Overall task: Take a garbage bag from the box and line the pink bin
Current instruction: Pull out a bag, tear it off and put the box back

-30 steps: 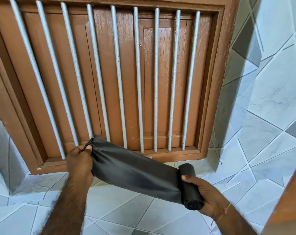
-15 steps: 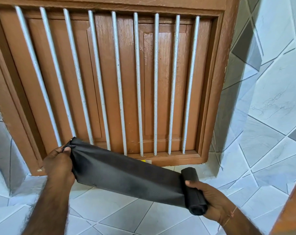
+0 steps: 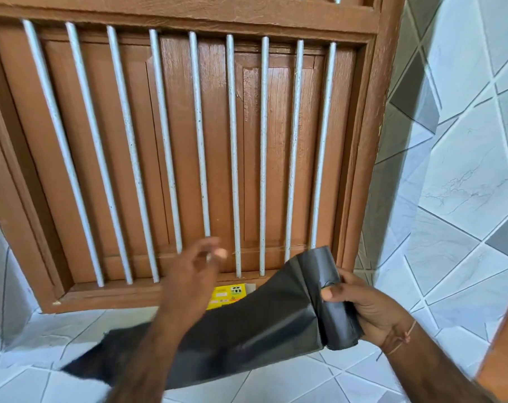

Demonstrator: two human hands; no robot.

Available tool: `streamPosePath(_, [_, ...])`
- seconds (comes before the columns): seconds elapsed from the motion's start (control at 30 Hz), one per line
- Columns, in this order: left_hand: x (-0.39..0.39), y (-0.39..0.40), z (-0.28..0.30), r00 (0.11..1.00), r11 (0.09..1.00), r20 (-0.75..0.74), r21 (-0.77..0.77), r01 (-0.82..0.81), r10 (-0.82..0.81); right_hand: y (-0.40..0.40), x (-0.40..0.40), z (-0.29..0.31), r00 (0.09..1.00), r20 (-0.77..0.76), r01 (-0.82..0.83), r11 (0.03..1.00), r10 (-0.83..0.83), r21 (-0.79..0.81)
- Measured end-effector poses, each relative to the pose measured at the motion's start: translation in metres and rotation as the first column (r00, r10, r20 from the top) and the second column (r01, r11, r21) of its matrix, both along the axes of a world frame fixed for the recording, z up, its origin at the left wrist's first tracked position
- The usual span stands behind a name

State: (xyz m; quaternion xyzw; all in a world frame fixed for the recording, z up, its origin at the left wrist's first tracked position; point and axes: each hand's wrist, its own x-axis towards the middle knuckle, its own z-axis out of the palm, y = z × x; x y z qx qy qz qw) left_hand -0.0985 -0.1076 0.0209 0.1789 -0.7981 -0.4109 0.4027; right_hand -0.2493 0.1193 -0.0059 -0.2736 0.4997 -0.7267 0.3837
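A roll of dark grey garbage bags (image 3: 337, 312) is gripped in my right hand (image 3: 372, 309) at the lower right. From the roll a pulled-out garbage bag (image 3: 247, 333) hangs down to the left, its free end loose and blurred over the tiles. My left hand (image 3: 194, 274) is in front of the window's lower bars, fingers apart and blurred, holding nothing. A yellow box (image 3: 229, 295) lies on the window sill, partly behind the bag and my left hand. The pink bin is not in view.
A brown wooden window (image 3: 360, 170) with shut shutters and several white vertical bars (image 3: 232, 141) fills the wall ahead. White and grey tiles (image 3: 465, 184) cover the wall around it. A brown wooden edge (image 3: 505, 344) shows at the lower right.
My left hand has let go of the bag's end and moved right toward the middle. The freed bag end has dropped. The view has tilted, which shows the yellow box on the sill.
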Motion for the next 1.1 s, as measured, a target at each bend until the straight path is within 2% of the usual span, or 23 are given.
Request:
streamPosePath(0.03, [-0.005, 0.018, 0.004, 0.957, 0.959, 0.108, 0.128, 0.254, -0.268, -0.003, 0.004, 0.004, 1.000, -0.019, -0.024, 1.000, 0.024, -0.006])
streamPosePath(0.07, [-0.010, 0.032, 0.003, 0.864, 0.865, 0.157, 0.253, 0.434, -0.479, -0.007, 0.008, 0.009, 0.998, -0.031, -0.048, 0.999, 0.047, -0.012])
streamPosePath(0.1, [-0.015, 0.040, -0.002, 0.778, 0.768, 0.148, 0.349, 0.537, -0.610, -0.009, 0.011, 0.011, 0.997, -0.037, -0.067, 0.998, 0.066, -0.017])
streamPosePath(0.13, [-0.020, 0.045, -0.008, 0.741, 0.715, 0.114, 0.393, 0.578, -0.661, -0.011, 0.013, 0.013, 0.997, -0.033, -0.077, 0.997, 0.076, -0.024])
streamPosePath(0.2, [-0.023, 0.039, -0.014, 0.764, 0.708, 0.051, 0.418, 0.569, -0.644, -0.012, 0.011, 0.012, 0.997, 0.004, -0.074, 0.996, 0.075, -0.048])
streamPosePath(0.3, [-0.027, 0.017, -0.009, 0.820, 0.783, 0.047, 0.331, 0.526, -0.571, -0.010, 0.013, 0.000, 0.994, 0.102, -0.037, 0.997, 0.043, -0.064])
streamPosePath(0.47, [-0.029, 0.001, 0.003, 0.818, 0.859, 0.266, 0.098, 0.503, -0.509, -0.009, 0.030, -0.033, 0.959, 0.282, 0.042, 0.999, -0.039, -0.003])
streamPosePath(0.6, [-0.029, -0.011, 0.003, 0.834, 0.886, 0.324, 0.031, 0.463, -0.447, -0.010, 0.034, -0.053, 0.919, 0.360, 0.142, 0.986, -0.164, 0.087])
streamPosePath(0.7, [-0.021, -0.018, 0.004, 0.842, 0.896, 0.344, -0.008, 0.444, -0.415, -0.007, 0.038, -0.060, 0.903, 0.363, 0.194, 0.972, -0.229, 0.130])
streamPosePath(0.83, [-0.012, -0.031, 0.004, 0.846, 0.899, 0.364, -0.050, 0.434, -0.389, -0.001, 0.045, -0.063, 0.910, 0.337, 0.218, 0.970, -0.242, 0.107])
streamPosePath(1.1, [0.001, -0.031, -0.016, 0.808, 0.908, 0.493, -0.083, 0.411, -0.322, 0.029, 0.040, -0.061, 0.937, 0.136, 0.292, 0.936, -0.321, 0.198])
